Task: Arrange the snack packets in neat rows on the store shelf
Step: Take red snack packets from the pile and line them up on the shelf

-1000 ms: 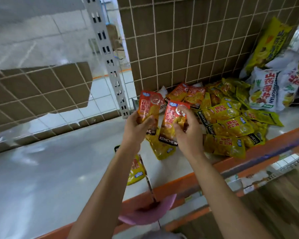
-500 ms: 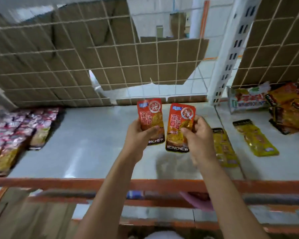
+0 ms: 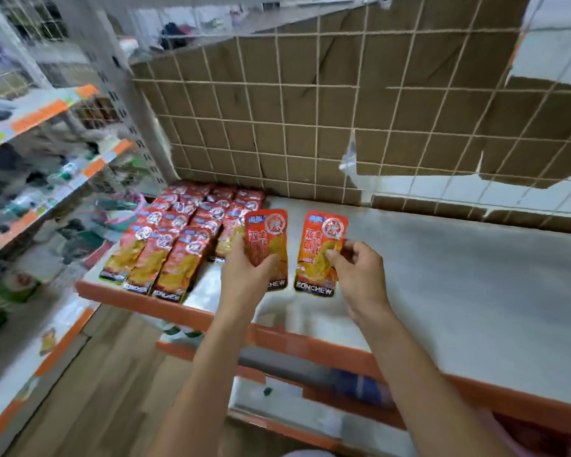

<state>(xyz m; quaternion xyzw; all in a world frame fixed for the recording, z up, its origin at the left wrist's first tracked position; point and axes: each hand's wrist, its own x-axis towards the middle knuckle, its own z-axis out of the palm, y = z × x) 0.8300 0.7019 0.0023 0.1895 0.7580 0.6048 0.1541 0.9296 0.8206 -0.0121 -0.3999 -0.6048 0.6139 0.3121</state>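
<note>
At the store shelf [image 3: 459,291], grey-topped and orange-edged, I am mid-placement: two packets up, neither set down yet. Behind it a wire grid [image 3: 310,127] backed with torn cardboard closes off the bay. Blurred neighbouring shelves [image 3: 47,110] stand to the left and a wood floor [image 3: 112,374] lies below. The rows [image 3: 178,239] already laid fill the shelf's left end, overlapping front to back. I hold the left packet [image 3: 271,232] just beside their right edge and the right packet [image 3: 314,245] a little apart over bare shelf, both upright, labels facing me. My left hand [image 3: 248,275] wraps its packet's lower half. My right hand [image 3: 360,278] pinches its packet at the side, fingers [image 3: 333,255] curled on the foil. Next, I judge, both go down flat beside the last column, bottom edges level with its front.
</note>
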